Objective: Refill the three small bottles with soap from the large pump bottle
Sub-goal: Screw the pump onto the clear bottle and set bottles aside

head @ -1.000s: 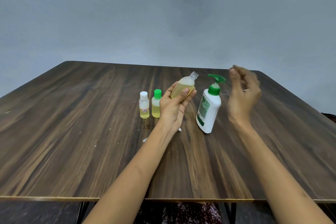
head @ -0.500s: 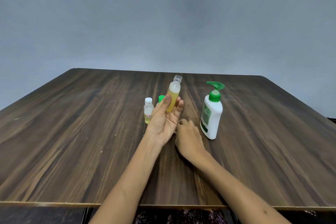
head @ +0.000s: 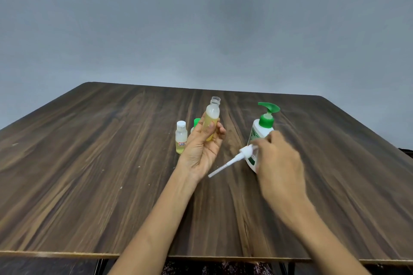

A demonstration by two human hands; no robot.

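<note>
Left hand's (head: 202, 152) grip round open bottle (head: 212, 118) (upright, uncapped)

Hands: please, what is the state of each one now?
Left hand: holds the uncapped small bottle.
Right hand: holds a white spray cap.

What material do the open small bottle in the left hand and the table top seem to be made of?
Open small bottle: probably clear, slightly frosted plastic; the yellow liquid shows through the wall and the threaded neck looks moulded. Glass cannot be excluded.
Table top: dark brown wood grain with a matt finish; the pale strip along the near edge suggests laminate or veneer over board, though solid wood is possible.
</note>
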